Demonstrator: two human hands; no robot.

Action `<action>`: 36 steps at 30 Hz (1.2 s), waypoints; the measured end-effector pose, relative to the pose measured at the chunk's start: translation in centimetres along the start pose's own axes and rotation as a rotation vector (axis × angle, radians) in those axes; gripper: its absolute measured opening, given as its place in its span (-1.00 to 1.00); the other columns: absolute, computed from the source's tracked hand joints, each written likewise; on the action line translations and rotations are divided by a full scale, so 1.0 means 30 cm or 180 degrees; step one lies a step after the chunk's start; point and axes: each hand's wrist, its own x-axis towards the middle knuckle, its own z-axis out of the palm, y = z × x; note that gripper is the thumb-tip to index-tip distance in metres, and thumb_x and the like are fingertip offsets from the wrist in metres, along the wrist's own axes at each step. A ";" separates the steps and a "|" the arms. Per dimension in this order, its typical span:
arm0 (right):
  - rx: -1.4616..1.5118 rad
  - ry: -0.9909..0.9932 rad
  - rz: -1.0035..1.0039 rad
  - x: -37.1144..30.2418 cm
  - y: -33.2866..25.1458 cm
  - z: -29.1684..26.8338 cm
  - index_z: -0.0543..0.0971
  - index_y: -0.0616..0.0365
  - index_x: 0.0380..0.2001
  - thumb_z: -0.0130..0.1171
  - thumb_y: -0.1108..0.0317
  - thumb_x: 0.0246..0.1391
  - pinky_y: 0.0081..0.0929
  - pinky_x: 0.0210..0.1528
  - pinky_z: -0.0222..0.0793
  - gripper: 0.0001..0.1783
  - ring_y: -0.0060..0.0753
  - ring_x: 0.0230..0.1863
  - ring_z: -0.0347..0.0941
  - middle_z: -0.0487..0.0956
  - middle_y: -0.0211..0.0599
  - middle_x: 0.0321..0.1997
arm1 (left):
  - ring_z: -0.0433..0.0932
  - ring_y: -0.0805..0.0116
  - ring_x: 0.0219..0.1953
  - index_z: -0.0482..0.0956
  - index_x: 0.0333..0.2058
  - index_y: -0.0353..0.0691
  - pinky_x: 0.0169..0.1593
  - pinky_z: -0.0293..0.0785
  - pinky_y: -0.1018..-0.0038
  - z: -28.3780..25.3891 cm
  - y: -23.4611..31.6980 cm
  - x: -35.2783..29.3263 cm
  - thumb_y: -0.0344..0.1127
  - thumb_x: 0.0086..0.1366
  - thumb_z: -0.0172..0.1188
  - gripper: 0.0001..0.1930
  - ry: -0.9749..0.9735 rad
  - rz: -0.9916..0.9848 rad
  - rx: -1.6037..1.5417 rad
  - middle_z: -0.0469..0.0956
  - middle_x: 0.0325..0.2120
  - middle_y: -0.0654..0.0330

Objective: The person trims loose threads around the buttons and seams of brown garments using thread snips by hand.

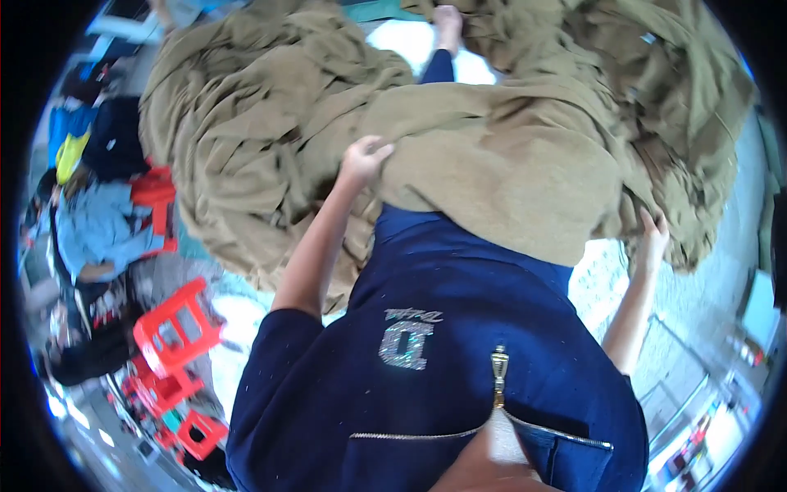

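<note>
A large spread of brown cloth [500, 164] lies across my lap, with its lower edge over my dark blue clothing. My left hand [365, 162] is closed on a fold of it left of the middle. Farther to the right, my right hand [653, 235] grips the cloth near its bunched side, with some fingers hidden by the folds. Deep, crumpled heaps of the same cloth rise to the left and right. Between them, beyond my lap, a bare foot [448, 26] and a dark trouser leg show.
Red plastic stools [176, 324] stand at the left, by a person in a light blue top [102, 225]. A dark garment [123, 138] lies behind that person. Pale floor [697, 287] shows at the right, with a thin metal frame [676, 361] nearby.
</note>
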 end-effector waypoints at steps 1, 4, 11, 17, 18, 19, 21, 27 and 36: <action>-0.0072 0.0168 -0.0042 0.014 -0.003 0.009 0.50 0.26 -0.10 0.21 0.45 -0.03 -0.61 -0.21 0.34 -0.64 -0.54 -0.25 0.43 0.55 -0.34 -0.21 | 0.55 0.21 -0.13 0.53 -0.10 -0.34 -0.02 0.45 0.40 -0.017 -0.037 0.000 -0.14 0.03 0.38 -0.49 0.0116 0.0211 0.0528 0.58 -0.19 0.02; -0.0357 0.0408 -0.1016 0.030 -0.021 0.047 0.52 0.13 -0.10 0.24 0.50 -0.07 -0.67 -0.23 0.33 -0.62 -0.59 -0.28 0.40 0.53 -0.45 -0.28 | 0.54 0.30 -0.16 0.56 -0.19 -0.28 -0.05 0.45 0.42 -0.061 0.004 -0.003 -0.29 0.01 0.39 -0.62 0.0012 0.0639 0.0248 0.58 -0.25 0.08; -0.0520 0.0511 -0.1407 -0.114 -0.161 0.104 0.51 0.16 -0.19 0.15 0.63 -0.02 -0.75 -0.24 0.31 -0.72 -0.74 -0.29 0.37 0.51 -0.50 -0.30 | 0.29 0.57 -0.46 0.49 -0.38 -0.31 -0.34 0.28 0.62 -0.086 0.063 -0.067 -0.41 0.20 0.19 -0.91 0.0045 0.0628 0.0213 0.37 -0.53 0.39; -0.0590 -0.0157 -0.0630 -0.177 -0.222 0.086 0.49 0.18 -0.09 0.25 0.50 -0.06 -0.74 -0.14 0.29 -0.61 -0.67 -0.21 0.39 0.49 -0.50 -0.19 | 0.22 0.68 -0.48 0.49 -0.41 -0.28 -0.37 0.21 0.66 -0.105 0.033 -0.112 -0.36 0.26 0.16 -0.88 -0.0273 0.0011 -0.0477 0.31 -0.57 0.47; -0.0067 -0.0687 0.0006 -0.183 -0.241 0.072 0.49 0.21 -0.07 0.29 0.39 -0.06 -0.70 -0.14 0.30 -0.57 -0.66 -0.22 0.40 0.51 -0.46 -0.21 | 0.22 0.69 -0.49 0.49 -0.41 -0.25 -0.39 0.20 0.67 -0.117 0.031 -0.115 -0.36 0.27 0.15 -0.89 -0.0314 -0.0064 -0.0758 0.32 -0.57 0.48; -0.0045 -0.0692 -0.0001 -0.179 -0.235 0.072 0.49 0.21 -0.07 0.29 0.39 -0.06 -0.70 -0.14 0.30 -0.57 -0.66 -0.22 0.40 0.51 -0.46 -0.21 | 0.23 0.70 -0.49 0.49 -0.41 -0.22 -0.41 0.19 0.67 -0.129 0.030 -0.111 -0.35 0.27 0.14 -0.90 -0.0350 -0.0138 -0.1041 0.33 -0.57 0.49; 0.0451 -0.1039 0.0305 -0.179 -0.205 0.079 0.51 0.22 -0.12 0.29 0.36 -0.04 -0.70 -0.17 0.31 -0.62 -0.68 -0.25 0.41 0.53 -0.45 -0.26 | 0.26 0.69 -0.49 0.47 -0.41 -0.18 -0.42 0.20 0.67 -0.157 0.053 -0.100 -0.34 0.28 0.13 -0.90 -0.0201 -0.0089 -0.1137 0.36 -0.55 0.48; 0.0196 -0.1078 0.0308 -0.158 -0.195 0.204 0.49 0.14 -0.38 0.23 0.38 0.02 -0.74 -0.32 0.26 -0.86 -0.79 -0.38 0.35 0.49 -0.56 -0.38 | 0.56 0.54 -0.35 0.52 -0.24 -0.17 -0.36 0.47 0.65 -0.433 0.378 -0.047 -0.31 0.26 0.10 -0.87 0.0426 0.0235 -0.2310 0.59 -0.35 0.30; 0.1561 0.0234 0.0401 -0.081 -0.122 0.276 0.53 0.18 -0.37 0.27 0.47 -0.06 -0.55 -0.06 0.33 -0.85 -0.50 -0.25 0.46 0.56 -0.35 -0.31 | 0.52 0.51 -0.28 0.54 -0.28 -0.32 -0.11 0.41 0.58 -0.261 0.734 -0.223 -0.49 0.21 0.12 -0.89 -0.0558 0.0908 -0.1928 0.57 -0.34 0.22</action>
